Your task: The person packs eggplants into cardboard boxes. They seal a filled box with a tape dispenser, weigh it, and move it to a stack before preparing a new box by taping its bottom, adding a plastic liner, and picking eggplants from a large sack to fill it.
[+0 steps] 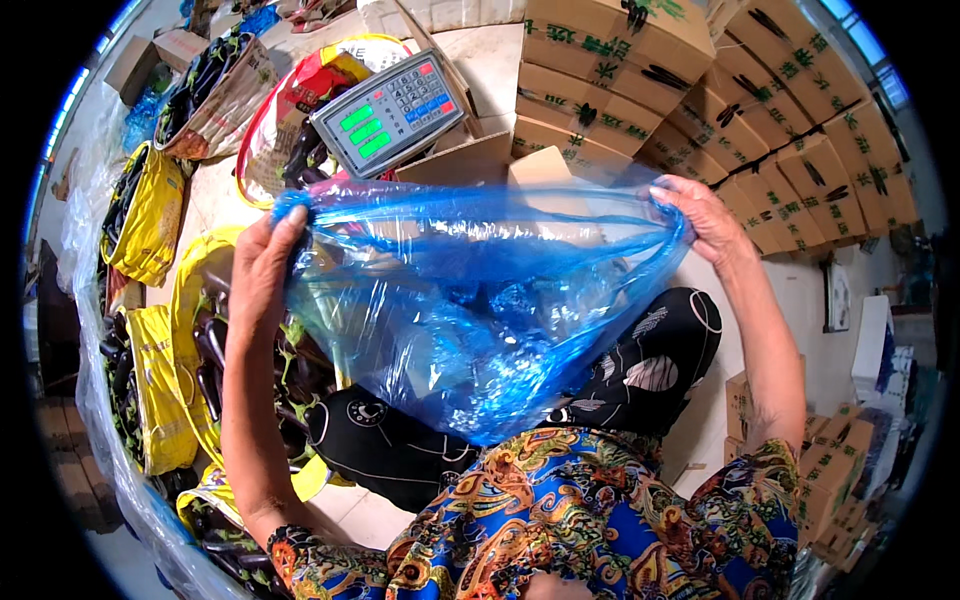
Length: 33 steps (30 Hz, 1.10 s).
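A large translucent blue plastic bag (480,300) is stretched wide between my two hands, above my lap. My left hand (268,245) grips its bunched upper left edge, thumb on top. At the upper right corner my right hand (703,215) pinches the gathered rim. The bag's lower part hangs crumpled toward my knees. Behind it stands an open cardboard box (460,158), mostly hidden by the plastic. A digital scale display (385,115) with a keypad and green screens is tilted beside that box.
Yellow sacks (160,385) of dark purple eggplants (210,350) crowd my left side. A red and white sack (290,120) and another open sack (215,95) stand farther back. Stacked printed cartons (620,60) rise at the far right, with more cartons (835,470) at the near right.
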{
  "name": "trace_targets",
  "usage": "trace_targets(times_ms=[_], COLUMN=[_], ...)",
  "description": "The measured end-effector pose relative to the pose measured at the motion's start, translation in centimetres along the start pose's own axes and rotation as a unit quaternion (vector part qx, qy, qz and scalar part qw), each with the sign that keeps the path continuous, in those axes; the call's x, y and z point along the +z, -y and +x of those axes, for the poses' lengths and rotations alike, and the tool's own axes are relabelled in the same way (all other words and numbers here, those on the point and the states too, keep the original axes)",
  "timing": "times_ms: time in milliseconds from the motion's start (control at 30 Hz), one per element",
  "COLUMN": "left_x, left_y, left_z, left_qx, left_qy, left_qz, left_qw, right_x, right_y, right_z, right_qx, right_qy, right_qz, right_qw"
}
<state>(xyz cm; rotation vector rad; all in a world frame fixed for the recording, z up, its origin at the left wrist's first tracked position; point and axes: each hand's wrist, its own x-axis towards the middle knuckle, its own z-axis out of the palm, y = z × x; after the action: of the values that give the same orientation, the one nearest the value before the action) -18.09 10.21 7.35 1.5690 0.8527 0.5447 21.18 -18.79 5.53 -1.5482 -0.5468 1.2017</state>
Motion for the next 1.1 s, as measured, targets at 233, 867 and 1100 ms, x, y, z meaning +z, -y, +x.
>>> trace_targets(times_ms=[233,867,1100], left_x=[1.0,0.2,-0.6], left_y=[5.1,20.3,31.0], left_z=[3.1,13.5,11.1], left_qx=[0.011,-0.029,-0.163], left_qy=[0.016,-0.129,0.004], left_qz=[-0.006,0.240,0.410], left_qw=[1.000,0.962,0.897], right_x=[-2.3,-2.7,-8.3], right_y=[0.4,-8.3,-14.1], right_z=[3.3,23.4,20.1], right_qx=[-0.109,-0.114,-0.001], right_qy=[-0.106,-0.248,-0.142], right_qz=[0.072,-0.221,-0.520], right_qw=[0.986,0.936,0.842])
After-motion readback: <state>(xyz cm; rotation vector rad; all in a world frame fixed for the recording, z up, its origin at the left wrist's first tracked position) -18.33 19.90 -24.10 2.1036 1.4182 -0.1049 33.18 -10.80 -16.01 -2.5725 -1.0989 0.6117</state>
